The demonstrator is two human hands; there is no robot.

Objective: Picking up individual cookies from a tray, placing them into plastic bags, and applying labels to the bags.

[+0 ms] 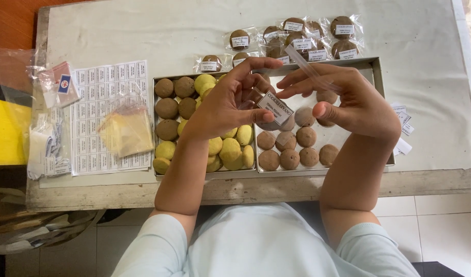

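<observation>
Bagged cookie, brown, in a clear sleeve with a white label on its front, held up above the two metal trays, near the seam where they meet. Kept there, it seems, so that the label faces upward and both hands can work on the sleeve at once. Left hand around the lower part: thumb and curled fingers pinching the cookie from the left, index finger arched over the top. Right hand gripping the open end of the sleeve, fingers pressed together on the plastic, thumb stretched toward the label. Cookie thus between the two hands, touching the left fingertips, just beside the right thumb.

Left tray full of brown and yellow cookies; right tray half filled with brown ones. Finished packets near the far edge of the worktop, sheet of labels toward the left edge.
</observation>
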